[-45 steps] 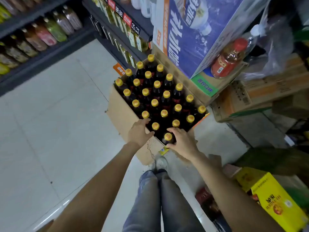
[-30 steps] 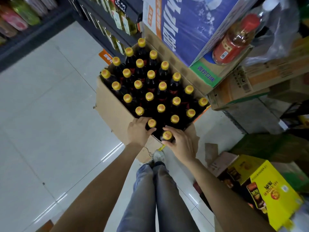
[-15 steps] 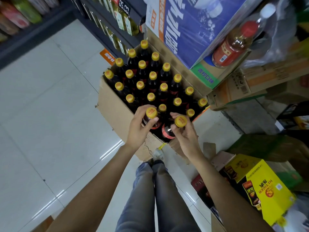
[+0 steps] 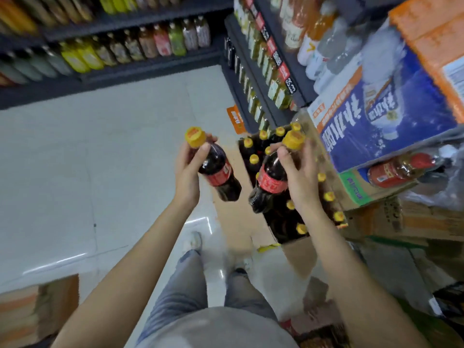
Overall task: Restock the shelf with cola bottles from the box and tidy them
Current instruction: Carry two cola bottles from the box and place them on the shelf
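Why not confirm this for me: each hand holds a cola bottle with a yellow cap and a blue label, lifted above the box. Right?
Not quite. The head view shows red labels, not blue, on the cola bottle in the left hand and the one in the right hand. The yellow caps and the lift above the box are right.

Both held cola bottles (image 4: 218, 172) were dark brown with red labels and yellow caps (image 4: 195, 136). The box (image 4: 296, 257) was plain tan cardboard. A blue carton (image 4: 391, 116) carried white lettering, an orange stripe, and the floor (image 4: 88, 172) was pale grey tile.
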The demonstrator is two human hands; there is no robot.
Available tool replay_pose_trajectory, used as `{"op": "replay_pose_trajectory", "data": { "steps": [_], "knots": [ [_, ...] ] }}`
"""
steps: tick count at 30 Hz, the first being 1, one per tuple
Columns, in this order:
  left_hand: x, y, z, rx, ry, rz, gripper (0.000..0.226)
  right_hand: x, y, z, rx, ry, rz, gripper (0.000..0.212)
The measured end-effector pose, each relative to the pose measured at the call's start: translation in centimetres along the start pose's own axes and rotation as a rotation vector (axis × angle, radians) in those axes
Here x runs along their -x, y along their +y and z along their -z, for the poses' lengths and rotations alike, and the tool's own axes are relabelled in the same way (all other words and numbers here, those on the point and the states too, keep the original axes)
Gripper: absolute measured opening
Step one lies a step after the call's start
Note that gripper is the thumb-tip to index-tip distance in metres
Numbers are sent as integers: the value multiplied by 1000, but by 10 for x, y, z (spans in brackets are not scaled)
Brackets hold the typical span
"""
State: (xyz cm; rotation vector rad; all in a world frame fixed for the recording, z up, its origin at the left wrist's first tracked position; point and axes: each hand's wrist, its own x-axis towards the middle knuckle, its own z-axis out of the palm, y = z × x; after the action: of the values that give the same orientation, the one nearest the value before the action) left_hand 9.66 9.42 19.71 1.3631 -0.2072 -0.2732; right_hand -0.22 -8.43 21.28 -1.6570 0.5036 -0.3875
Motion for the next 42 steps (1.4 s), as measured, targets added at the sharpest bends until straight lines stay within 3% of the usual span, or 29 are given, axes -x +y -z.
{"op": "replay_pose_trajectory", "data": {
  "steps": [4,6,8,12,19,23,32,36,39,42],
  "knots": [
    [-23,28,92,95,267,-25,17,-36,-27,-90,-7,-143,65,46],
    [-39,45,145,109,342,-49,12,-55,-38,-146,-32,-212,56,37],
    [-59,63,201,82,388,-49,12,-74,-50,-210,-73,-295,54,19],
    [-101,110,315,-96,472,-55,19,-103,-89,-348,-83,-408,104,24],
    [-188,209,493,-243,578,-129,22,-163,-173,-569,-96,-682,240,15],
    [-253,252,578,-183,701,-255,17,-218,-223,-685,-171,-723,313,11],
    [-437,348,752,-145,766,-395,22,-360,-324,-926,-339,-841,391,13],
    [-505,391,818,-97,812,-490,44,-414,-363,-1005,-347,-828,497,11],
    [-568,424,870,-174,798,-608,28,-462,-391,-1073,-317,-798,583,16],
    [-630,445,919,-266,816,-705,28,-508,-411,-1138,-221,-780,690,24]
  ]
}}
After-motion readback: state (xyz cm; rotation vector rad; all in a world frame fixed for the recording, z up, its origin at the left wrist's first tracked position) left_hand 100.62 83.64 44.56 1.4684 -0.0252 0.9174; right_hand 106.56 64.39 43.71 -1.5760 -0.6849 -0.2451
